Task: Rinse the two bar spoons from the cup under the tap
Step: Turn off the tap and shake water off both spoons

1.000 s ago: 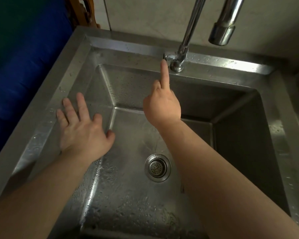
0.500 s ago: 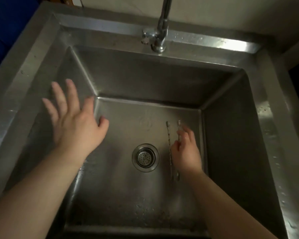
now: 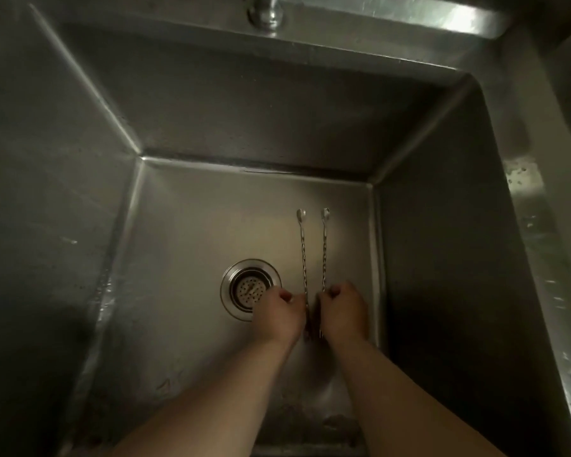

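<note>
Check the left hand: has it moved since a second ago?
Yes. The left hand came off the sink's left wall and crossed rightward past the drain, now closed on the left bar spoon.

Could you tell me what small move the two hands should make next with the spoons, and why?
Probably lift both spoons off the sink floor and carry them up toward the tap base. The left hand is pinched on the left bar spoon and the right hand on the right bar spoon, both lying flat beside the drain, and no water is visibly running.
</note>
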A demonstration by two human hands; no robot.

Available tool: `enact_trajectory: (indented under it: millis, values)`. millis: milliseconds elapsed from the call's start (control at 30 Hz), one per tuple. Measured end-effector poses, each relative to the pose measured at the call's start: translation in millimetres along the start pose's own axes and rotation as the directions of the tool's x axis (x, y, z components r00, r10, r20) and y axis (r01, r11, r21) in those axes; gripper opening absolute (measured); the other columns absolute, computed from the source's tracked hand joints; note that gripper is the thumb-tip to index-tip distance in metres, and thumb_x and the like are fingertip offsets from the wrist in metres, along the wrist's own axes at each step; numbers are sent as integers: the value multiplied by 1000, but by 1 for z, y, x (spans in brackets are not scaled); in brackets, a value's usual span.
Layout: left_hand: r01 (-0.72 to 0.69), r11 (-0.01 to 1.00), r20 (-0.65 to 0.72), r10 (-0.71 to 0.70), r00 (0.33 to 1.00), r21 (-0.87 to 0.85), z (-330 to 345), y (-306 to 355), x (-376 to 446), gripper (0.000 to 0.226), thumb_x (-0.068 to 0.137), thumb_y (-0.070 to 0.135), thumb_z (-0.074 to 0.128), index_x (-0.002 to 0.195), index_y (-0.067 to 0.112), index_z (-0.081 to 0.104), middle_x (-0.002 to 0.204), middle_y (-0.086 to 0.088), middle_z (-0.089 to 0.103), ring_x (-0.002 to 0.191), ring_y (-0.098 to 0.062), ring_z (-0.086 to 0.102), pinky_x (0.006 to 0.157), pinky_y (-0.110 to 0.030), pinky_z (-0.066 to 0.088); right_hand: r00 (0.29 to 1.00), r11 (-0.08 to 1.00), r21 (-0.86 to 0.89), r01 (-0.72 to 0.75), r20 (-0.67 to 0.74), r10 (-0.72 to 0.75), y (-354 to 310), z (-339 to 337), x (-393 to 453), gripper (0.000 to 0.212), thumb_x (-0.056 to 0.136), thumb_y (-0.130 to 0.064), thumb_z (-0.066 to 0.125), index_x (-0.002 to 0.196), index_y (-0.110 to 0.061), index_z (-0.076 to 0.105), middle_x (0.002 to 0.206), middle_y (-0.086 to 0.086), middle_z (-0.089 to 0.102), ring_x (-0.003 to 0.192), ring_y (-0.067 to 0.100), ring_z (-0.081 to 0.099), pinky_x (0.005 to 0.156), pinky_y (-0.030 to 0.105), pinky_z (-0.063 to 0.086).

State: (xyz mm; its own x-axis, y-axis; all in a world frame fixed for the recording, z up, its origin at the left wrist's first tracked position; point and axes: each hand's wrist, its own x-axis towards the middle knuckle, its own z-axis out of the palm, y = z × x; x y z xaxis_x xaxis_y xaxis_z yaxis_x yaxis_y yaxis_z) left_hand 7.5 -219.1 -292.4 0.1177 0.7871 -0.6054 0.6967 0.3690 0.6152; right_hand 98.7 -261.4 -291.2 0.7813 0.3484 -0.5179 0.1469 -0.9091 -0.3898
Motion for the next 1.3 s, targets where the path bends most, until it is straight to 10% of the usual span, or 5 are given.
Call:
enact_trajectory:
  millis: [400,667,1300]
  values:
    - [-112,968,-36,123,992,225,3,2,8,17,79,18,57,81,2,64,81,-16,68,80,-35,65,57,-29,37,998,955,-290,61,24,-57,1,-2,3,22,99,-9,47,113,-4,64,122,16,58,103,31,63,80,30,47]
    - [-168,911,129,128,983,378,-8,-1,14,21,76,2,54,93,-4,66,96,-24,70,92,-40,66,67,-33,45,993,963,-268,23,114,8,-9,-1,-5,24,95,-12,54,114,-2,65,118,17,65,104,33,66,80,32,51]
    - [-193,902,33,196,980,386,-55,-10,16,10,87,16,56,91,7,58,103,-22,69,97,-40,64,66,-31,36,971,974,-162,158,203,-124,-26,-11,-32,20,92,-16,57,103,1,62,105,20,69,97,34,67,71,28,47]
